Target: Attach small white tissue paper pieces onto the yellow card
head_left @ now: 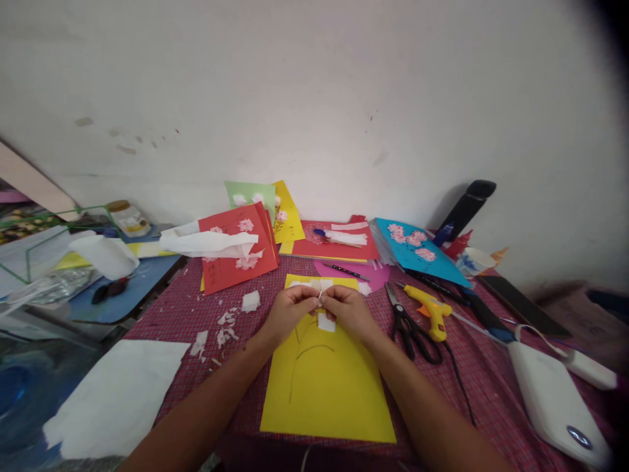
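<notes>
My left hand [295, 308] and my right hand [346, 309] meet over the upper part of a yellow sheet of paper [334, 393]. Between their pinched fingertips is a small piece of white tissue paper [321, 296], partly hidden by the fingers. Dark curved lines are drawn on the yellow sheet. A white tissue square [326, 322] lies on it just below my fingers, and more white pieces show behind them. Left of the sheet, another tissue square [250, 301] and torn scraps [227, 328] rest on the checked cloth.
Black scissors [410, 328] and a yellow glue gun [430, 308] with its cord lie to the right. Beyond them sits a white power bank-like device [555, 400]. Red cards [236, 249] and a blue card [422, 252] with pink-white flowers stand near the wall. A large white sheet [122, 393] lies left.
</notes>
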A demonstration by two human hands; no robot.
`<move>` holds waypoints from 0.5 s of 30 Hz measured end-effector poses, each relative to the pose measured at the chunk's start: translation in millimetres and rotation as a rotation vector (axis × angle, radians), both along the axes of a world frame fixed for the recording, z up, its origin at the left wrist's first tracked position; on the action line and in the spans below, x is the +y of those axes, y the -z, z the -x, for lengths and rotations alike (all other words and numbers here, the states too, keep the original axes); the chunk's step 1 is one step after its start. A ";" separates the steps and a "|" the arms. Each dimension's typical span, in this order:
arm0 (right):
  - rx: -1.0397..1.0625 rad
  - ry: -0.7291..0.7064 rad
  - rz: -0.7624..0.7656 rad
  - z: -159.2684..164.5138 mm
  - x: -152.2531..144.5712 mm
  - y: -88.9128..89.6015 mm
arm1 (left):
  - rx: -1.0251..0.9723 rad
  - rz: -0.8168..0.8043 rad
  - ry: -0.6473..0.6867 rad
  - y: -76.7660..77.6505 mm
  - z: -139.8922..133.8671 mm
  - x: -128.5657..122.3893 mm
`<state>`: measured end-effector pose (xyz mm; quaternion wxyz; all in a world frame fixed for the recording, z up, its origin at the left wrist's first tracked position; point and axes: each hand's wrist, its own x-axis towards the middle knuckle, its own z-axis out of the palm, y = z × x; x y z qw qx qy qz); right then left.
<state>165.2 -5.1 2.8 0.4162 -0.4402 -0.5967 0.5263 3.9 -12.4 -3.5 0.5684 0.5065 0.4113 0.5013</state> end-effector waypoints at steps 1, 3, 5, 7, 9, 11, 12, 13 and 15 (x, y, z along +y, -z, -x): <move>-0.002 -0.004 -0.008 -0.1 0.1 0.3 | -0.003 -0.004 0.006 -0.4 -0.1 -0.2; -0.006 -0.007 -0.022 -0.3 0.4 1.6 | 0.000 -0.004 0.007 -1.1 -0.5 -0.4; -0.014 -0.005 -0.025 -0.4 0.6 2.7 | 0.016 0.004 -0.012 -1.3 -0.9 -0.2; -0.019 0.001 -0.022 -0.5 0.5 3.2 | 0.030 0.010 -0.026 -1.0 -1.2 0.3; -0.020 0.004 -0.017 -0.5 0.2 2.8 | 0.042 0.006 -0.028 -0.6 -1.3 0.7; -0.017 0.003 -0.013 -0.4 -0.3 1.9 | 0.049 0.001 -0.031 -0.5 -1.3 0.8; -0.014 0.001 -0.011 -0.4 -0.6 1.4 | 0.052 0.003 -0.037 -0.6 -1.4 0.8; -0.011 0.001 -0.009 -0.3 -0.8 0.8 | 0.054 0.006 -0.044 -0.8 -1.4 0.8; -0.006 0.001 -0.007 -0.2 -1.1 -0.5 | 0.052 0.011 -0.059 -1.4 -1.5 0.5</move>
